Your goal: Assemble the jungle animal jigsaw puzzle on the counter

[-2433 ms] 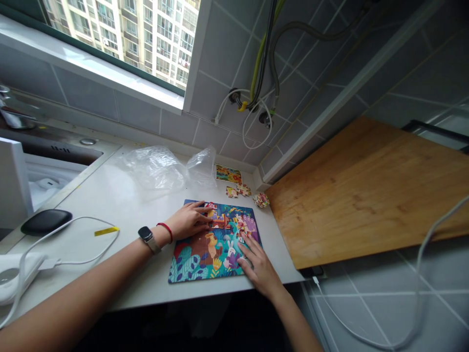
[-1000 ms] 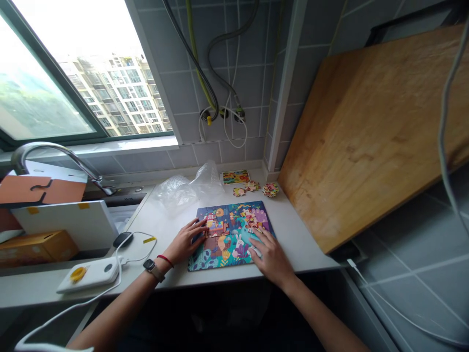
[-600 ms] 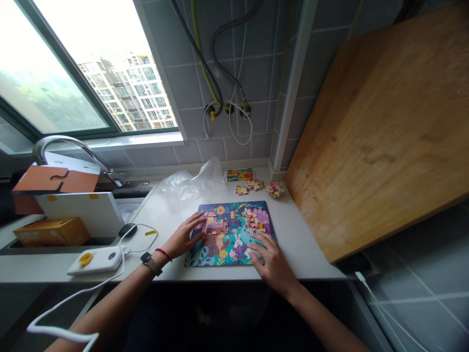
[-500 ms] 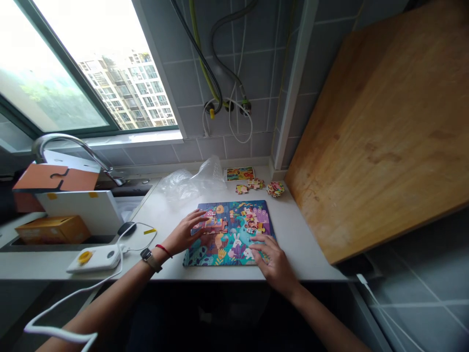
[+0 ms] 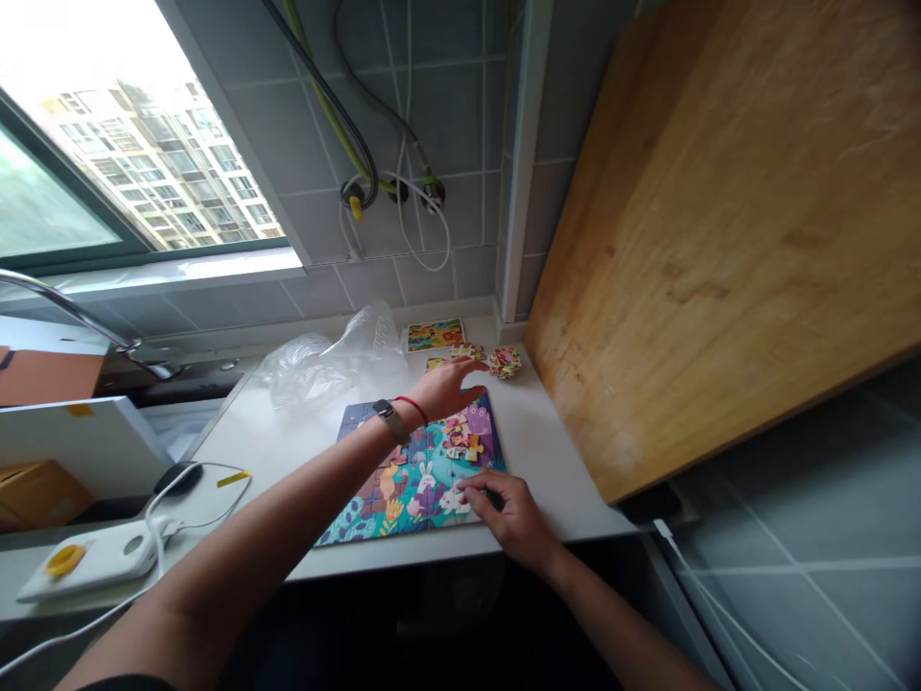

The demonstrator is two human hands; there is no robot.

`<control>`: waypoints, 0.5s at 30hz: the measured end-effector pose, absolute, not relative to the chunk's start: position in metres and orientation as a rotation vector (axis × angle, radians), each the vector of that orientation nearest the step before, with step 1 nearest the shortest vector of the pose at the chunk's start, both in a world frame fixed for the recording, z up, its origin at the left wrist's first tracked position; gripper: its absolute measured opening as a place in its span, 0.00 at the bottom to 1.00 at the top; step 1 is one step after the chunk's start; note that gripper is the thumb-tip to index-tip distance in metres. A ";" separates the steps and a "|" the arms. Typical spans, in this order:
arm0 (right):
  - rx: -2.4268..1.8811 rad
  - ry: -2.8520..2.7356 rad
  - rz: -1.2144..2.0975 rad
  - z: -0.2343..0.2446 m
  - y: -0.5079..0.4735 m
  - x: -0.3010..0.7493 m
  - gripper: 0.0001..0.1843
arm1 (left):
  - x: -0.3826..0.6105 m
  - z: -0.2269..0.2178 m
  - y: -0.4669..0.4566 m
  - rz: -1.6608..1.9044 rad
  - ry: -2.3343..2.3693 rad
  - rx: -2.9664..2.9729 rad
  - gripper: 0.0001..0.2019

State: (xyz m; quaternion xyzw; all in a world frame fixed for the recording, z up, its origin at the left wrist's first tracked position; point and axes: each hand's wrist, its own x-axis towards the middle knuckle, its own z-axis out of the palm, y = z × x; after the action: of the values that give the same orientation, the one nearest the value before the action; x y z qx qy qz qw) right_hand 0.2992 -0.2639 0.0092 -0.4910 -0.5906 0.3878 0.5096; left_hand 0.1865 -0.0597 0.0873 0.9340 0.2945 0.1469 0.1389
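Note:
A colourful jigsaw puzzle (image 5: pixel 424 485) with a rabbit and flowers lies on the white counter. My left hand (image 5: pixel 453 382) reaches across its far edge, fingers spread and the thumb apart, close to the loose puzzle pieces (image 5: pixel 471 351). Nothing shows in that hand, which partly covers those pieces. At the puzzle's near right corner is my right hand (image 5: pixel 512 518). Its fingers are curled, with thumb and index tips close together over the white animal picture; whether a piece is between them is too small to see. A few pieces rest raised on the puzzle's right part.
A stack of pieces (image 5: pixel 505 362) and a picture card (image 5: pixel 436 334) lie behind the puzzle. Crumpled clear plastic (image 5: pixel 331 360) is at the back left. A large wooden board (image 5: pixel 720 240) leans at right. A white charger (image 5: pixel 93 559) with a cable sits left.
My left hand has left the puzzle's left side and moved right and away, toward the loose pieces. The fingers of my right hand have curled closer together. The view has shifted right.

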 end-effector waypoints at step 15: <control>-1.190 -1.461 0.898 0.012 -0.264 0.299 0.14 | 0.270 0.074 0.004 0.204 0.825 2.739 0.16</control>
State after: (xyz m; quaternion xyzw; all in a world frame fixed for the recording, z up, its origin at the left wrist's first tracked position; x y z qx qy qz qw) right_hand 0.2992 -0.2641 0.0125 -0.4926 -0.6050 0.3720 0.5030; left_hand 0.2705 0.0044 0.0737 0.9461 0.2851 0.0706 0.1365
